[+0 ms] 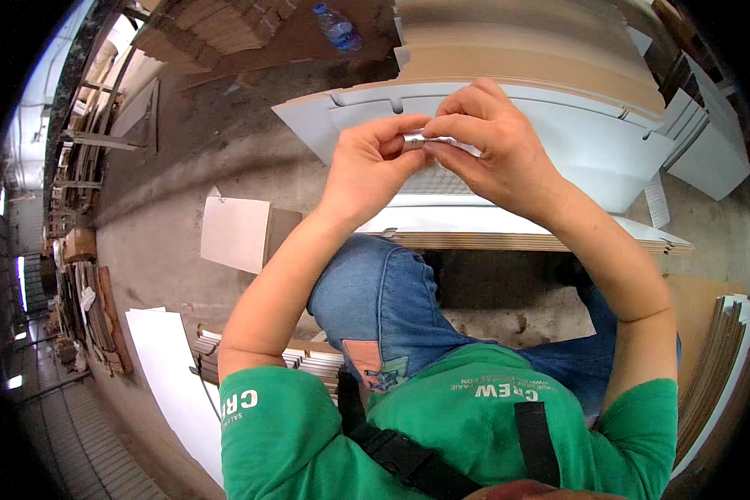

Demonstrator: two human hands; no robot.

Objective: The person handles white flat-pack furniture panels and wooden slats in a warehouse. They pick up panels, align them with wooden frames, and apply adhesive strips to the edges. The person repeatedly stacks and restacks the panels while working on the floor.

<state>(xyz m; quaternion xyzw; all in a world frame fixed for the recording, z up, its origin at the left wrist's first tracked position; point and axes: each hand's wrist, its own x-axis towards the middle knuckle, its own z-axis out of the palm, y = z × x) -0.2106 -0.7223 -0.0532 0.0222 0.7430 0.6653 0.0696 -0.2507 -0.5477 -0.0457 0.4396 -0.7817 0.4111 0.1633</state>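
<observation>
Over a stack of flat white cardboard sheets (508, 218), both my hands meet at a small shiny silver object (414, 142). It looks like a short cylinder or roll, too small to name surely. My left hand (362, 167) is closed, pinching it between thumb and fingers. The fingers of my right hand (500, 142) are pinched together at its right side, where a thin, pale, shiny part shows between thumb and forefinger. Beneath the hands, a white cut cardboard panel (575, 142) with slots lies across the stack; part of its surface is hidden by my hands.
A small pale box (235, 233) stands on the floor to the left. Further off lies a clear plastic bottle (338, 29) near brown cardboard stacks (204, 29). White panels (708, 142) lean at the far right, and more cardboard (717, 367) is beside my right elbow.
</observation>
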